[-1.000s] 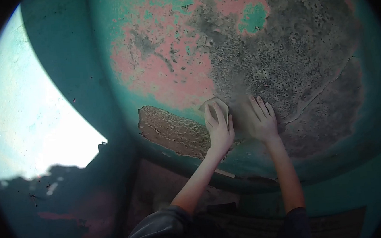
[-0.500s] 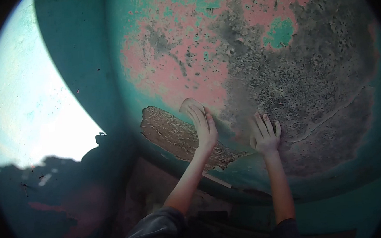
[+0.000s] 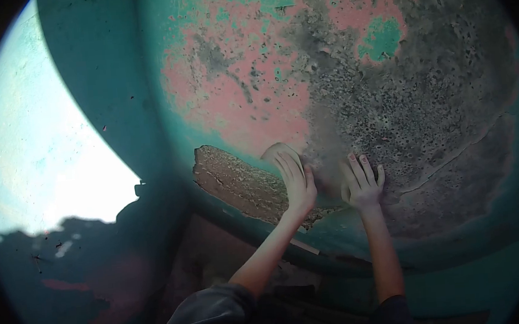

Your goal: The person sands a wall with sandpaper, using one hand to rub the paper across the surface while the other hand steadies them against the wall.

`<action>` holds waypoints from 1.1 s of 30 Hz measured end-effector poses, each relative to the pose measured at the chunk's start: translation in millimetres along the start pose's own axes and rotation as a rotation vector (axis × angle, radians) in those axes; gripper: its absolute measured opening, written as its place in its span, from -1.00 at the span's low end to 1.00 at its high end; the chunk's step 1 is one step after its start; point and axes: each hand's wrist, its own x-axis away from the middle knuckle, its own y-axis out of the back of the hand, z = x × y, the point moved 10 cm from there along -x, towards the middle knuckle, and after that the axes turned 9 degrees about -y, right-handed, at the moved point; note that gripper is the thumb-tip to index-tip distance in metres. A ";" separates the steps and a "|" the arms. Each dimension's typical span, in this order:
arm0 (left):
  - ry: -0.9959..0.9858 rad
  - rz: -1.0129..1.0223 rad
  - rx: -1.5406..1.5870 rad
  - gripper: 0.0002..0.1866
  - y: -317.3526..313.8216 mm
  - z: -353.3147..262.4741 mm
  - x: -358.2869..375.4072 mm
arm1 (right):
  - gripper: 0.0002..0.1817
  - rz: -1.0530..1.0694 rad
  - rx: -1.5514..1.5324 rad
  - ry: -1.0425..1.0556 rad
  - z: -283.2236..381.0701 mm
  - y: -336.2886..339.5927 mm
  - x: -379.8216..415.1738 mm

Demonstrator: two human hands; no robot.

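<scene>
From where I watch, a patch of bare brown plaster shows at left; my left hand presses a pale sanding pad flat on the peeling teal-and-pink painted wall, fingers extended. My right hand braces beside it, fingers spread, holding nothing. I judge the sanding mid-stroke; the next pass needs steady pressure.

Run-down building, peeling painted wall, exposed plaster

A bright opening glows left of a dark sleeve.
</scene>
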 end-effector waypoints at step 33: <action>0.089 -0.092 0.099 -0.30 33.8 9.4 -8.4 | -0.56 -0.064 -0.012 -0.072 -33.5 16.9 12.7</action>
